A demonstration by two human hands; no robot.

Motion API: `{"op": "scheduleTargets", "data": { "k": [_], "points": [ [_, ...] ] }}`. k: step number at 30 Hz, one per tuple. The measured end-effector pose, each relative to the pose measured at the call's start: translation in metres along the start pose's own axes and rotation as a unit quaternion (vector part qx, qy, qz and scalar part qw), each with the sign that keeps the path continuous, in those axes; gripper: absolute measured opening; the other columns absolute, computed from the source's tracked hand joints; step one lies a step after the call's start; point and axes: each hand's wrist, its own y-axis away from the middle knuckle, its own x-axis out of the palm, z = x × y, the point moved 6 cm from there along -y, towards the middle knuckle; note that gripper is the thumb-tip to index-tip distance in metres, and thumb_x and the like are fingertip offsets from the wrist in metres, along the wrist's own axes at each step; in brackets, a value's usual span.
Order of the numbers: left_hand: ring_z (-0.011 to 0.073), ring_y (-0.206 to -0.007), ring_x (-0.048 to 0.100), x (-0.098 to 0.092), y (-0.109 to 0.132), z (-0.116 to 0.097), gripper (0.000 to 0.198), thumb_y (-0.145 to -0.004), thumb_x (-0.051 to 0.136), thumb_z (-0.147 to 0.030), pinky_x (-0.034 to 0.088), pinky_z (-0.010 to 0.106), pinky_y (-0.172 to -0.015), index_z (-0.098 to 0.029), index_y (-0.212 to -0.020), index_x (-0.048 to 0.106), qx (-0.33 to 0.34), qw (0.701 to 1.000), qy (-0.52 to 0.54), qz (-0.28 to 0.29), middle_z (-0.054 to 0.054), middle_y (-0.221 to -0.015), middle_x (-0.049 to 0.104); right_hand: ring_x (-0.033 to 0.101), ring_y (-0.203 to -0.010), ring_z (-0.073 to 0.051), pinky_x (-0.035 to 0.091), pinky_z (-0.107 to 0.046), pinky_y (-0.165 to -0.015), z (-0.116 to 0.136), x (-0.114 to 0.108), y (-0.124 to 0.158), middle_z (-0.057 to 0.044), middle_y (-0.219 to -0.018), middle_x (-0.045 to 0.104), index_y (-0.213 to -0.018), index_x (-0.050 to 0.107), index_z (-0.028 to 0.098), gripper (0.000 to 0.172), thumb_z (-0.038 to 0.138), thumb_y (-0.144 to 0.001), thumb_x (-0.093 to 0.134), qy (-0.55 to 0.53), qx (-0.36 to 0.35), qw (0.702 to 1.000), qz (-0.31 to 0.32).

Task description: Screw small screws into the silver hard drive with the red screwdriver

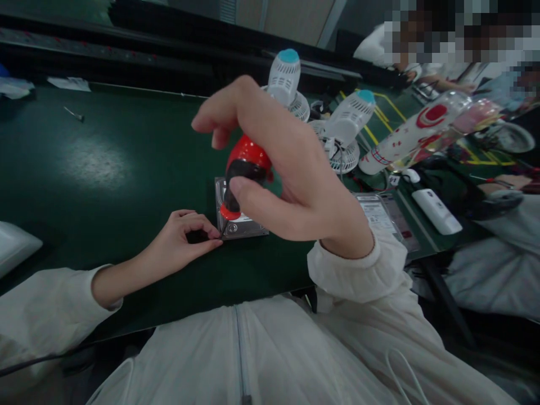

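My right hand (287, 169) grips a red and black screwdriver (242, 174) held upright, its tip down at the near left corner of a silver hard drive (247, 228) lying flat on the dark green table (105, 163). My left hand (183, 242) rests on the table beside that corner, thumb and fingers pinched together right at the screwdriver tip; what they pinch is too small to see. Most of the drive is hidden behind my right hand.
Two small white fans with teal caps (283, 76) (350, 118) stand behind the drive. A red and white bottle (405, 138), a white device (436, 211) and a labelled flat item (375, 211) lie to the right. A loose screw (76, 115) lies far left. Other people sit at right.
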Motion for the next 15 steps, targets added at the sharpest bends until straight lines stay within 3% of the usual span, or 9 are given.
{"op": "scheduleTargets", "data": {
  "k": [3,6,8,12,15],
  "points": [
    [0.0214,-0.081,0.068,0.0,0.0,0.0,0.025,-0.082,0.072,-0.05,0.045,0.048,-0.104,-0.026,-0.075,0.072,0.005,1.0,-0.01,0.003,-0.003,-0.078,0.075,0.056,-0.098,-0.011,0.047,-0.027,-0.088,-0.006,0.0,0.005,-0.007,-0.115,0.062,-0.119,0.055,0.011,0.031,0.032,-0.101,0.04,0.071,0.066,0.995,0.028],
    [0.0212,-0.082,0.068,0.0,0.0,0.001,0.024,-0.083,0.071,-0.049,0.045,0.049,-0.105,-0.026,-0.077,0.072,0.008,1.0,-0.017,0.006,-0.003,-0.078,0.074,0.042,-0.064,-0.009,0.032,-0.031,-0.066,-0.016,-0.007,0.01,0.001,-0.081,0.057,-0.11,0.056,0.015,0.04,0.051,-0.104,0.04,0.178,0.135,0.975,0.01],
    [0.0209,-0.083,0.068,0.001,0.0,0.003,0.024,-0.082,0.072,-0.049,0.044,0.048,-0.106,-0.025,-0.077,0.072,0.007,1.0,-0.018,0.004,-0.003,-0.079,0.074,0.034,-0.06,-0.008,0.027,-0.032,-0.064,-0.017,-0.011,0.01,0.001,-0.078,0.053,-0.109,0.055,0.014,0.037,0.047,-0.103,0.039,0.188,0.114,0.976,-0.001],
    [0.0222,-0.088,0.069,0.001,0.001,0.005,0.027,-0.082,0.072,-0.052,0.043,0.047,-0.107,-0.026,-0.078,0.072,0.002,1.0,-0.012,0.004,-0.002,-0.082,0.075,0.045,-0.076,-0.01,0.038,-0.031,-0.072,-0.016,-0.01,0.008,-0.006,-0.103,0.056,-0.124,0.052,0.006,0.045,0.036,-0.094,0.038,0.121,0.07,0.989,0.046],
    [0.0231,-0.09,0.069,0.002,0.001,0.006,0.028,-0.082,0.072,-0.053,0.043,0.048,-0.107,-0.025,-0.077,0.071,-0.003,1.0,-0.008,0.007,-0.002,-0.082,0.075,0.039,-0.066,-0.01,0.033,-0.031,-0.066,-0.021,-0.012,0.007,0.0,-0.084,0.053,-0.121,0.056,0.008,0.044,0.041,-0.097,0.04,0.109,0.101,0.987,0.063]
  ]
}}
